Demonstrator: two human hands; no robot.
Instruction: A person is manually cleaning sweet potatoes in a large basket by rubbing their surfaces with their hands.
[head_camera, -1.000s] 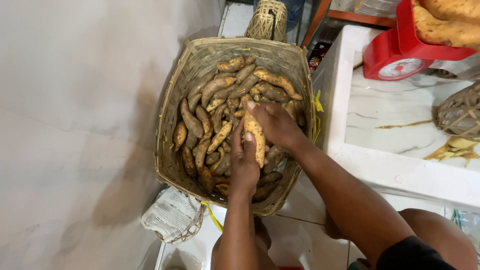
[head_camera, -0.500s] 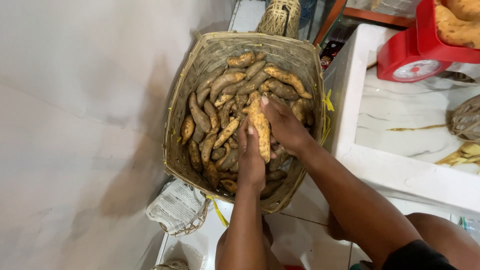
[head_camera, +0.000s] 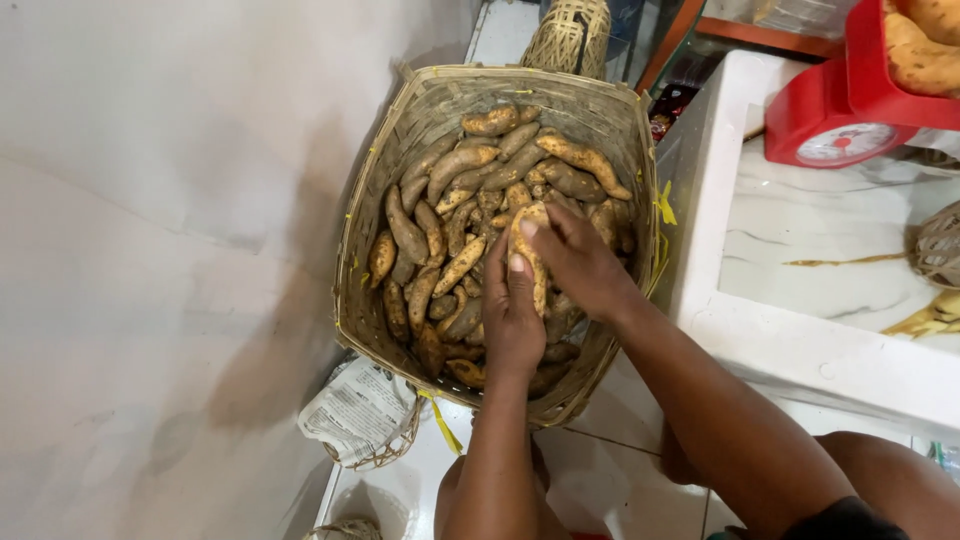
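Both hands are down in the woven basket (head_camera: 395, 150), sharing one pale sweet potato (head_camera: 527, 250) that sits on top of the heap, just right of the basket's centre. The left hand (head_camera: 512, 320) reaches in from six o'clock, forearm straight up the frame, fingers wrapped around the tuber's lower end, thumb pressed along it. The right hand (head_camera: 580, 262) comes in from four o'clock, wrist bent, fingers curled over the upper end, thumb tip on the skin. Around them lie the other sweet potatoes (head_camera: 450, 170), brown and packed tight. At two o'clock, a red scale (head_camera: 830, 120) stands on the white counter (head_camera: 800, 340). A folded newspaper (head_camera: 350, 410) lies at seven o'clock.
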